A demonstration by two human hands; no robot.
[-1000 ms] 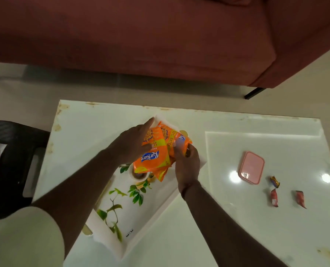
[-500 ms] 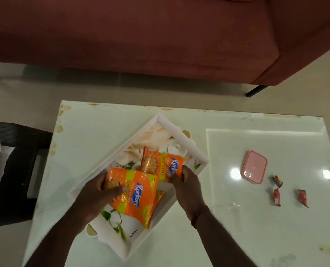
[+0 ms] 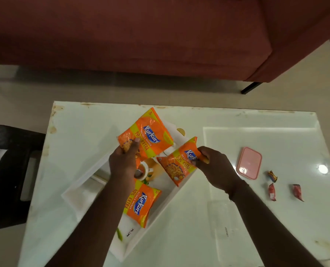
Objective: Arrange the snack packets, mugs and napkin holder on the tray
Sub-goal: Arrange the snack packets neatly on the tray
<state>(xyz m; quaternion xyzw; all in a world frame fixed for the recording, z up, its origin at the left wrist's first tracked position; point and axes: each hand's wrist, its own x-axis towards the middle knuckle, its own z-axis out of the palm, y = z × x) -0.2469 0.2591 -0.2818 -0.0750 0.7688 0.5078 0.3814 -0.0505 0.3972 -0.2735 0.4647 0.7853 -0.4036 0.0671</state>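
Snack packets: first packet (image 3: 141, 203) flat in tray (image 3: 83, 191), toward surface's (image 3: 237, 228) near edge; second packet (image 3: 152, 135) gripped in left hand (image 3: 122, 162), third packet (image 3: 176, 168) pinched in right hand (image 3: 216, 166), above tray. Mugs, napkin holder unseen; pending.

Left hand (image 3: 122, 164) pinches far packet (image 3: 152, 136), right hand (image 3: 216, 167) middle packet (image 3: 176, 167) (arms outstretched).

glossy foil snack packets (image 3: 150, 137); glossy white table (image 3: 256, 218); matt cloth sofa (image 3: 121, 35)
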